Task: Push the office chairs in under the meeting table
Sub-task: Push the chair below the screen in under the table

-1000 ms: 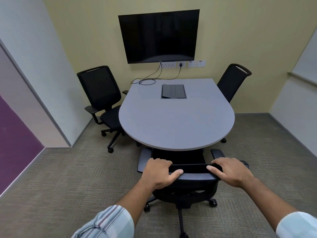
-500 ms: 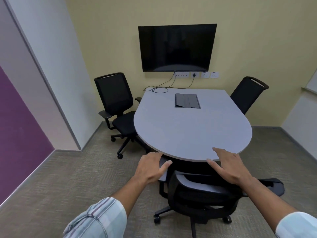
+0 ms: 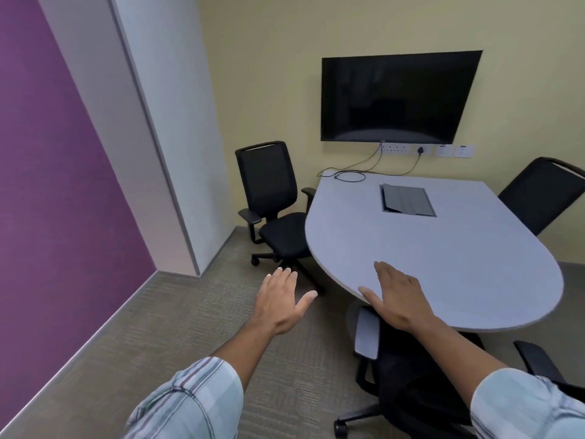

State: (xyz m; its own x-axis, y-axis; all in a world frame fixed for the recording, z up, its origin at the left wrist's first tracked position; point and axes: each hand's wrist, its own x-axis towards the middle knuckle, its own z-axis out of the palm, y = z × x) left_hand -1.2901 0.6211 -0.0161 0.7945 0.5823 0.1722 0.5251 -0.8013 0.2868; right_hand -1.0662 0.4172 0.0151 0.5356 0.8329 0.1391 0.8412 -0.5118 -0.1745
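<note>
Now both hands are out in front with nothing in them. The left hand [image 3: 281,301] is in the middle of the frame, over the carpet [image 3: 190,327], and its grip is wide, with the fingers spread and the thumb out to the side. The right hand [image 3: 397,299] is just to the right of it, flat and loose, with its grip wide too. It is in front of the near round edge of the bench [image 3: 443,248]; I cannot tell if it touches the top.

The near chair [image 3: 408,381] is at the lower right of the frame, right under the right arm. Its seat is hidden under the bench edge, and its black back and grey armrest stick out on this side. A wheel of it shows at the bottom.

The left chair [image 3: 272,201] stands in the middle of the frame by the far left side of the bench. Its seat is only a little way under the edge, and its back is well apart from the bench.

The far chair [image 3: 544,191] is at the right edge of the frame, and its back leans close to the bench.

A dark screen [image 3: 399,96] hangs on the yellow wall up top, and a cable [image 3: 349,175] lies on the far end of the bench.
</note>
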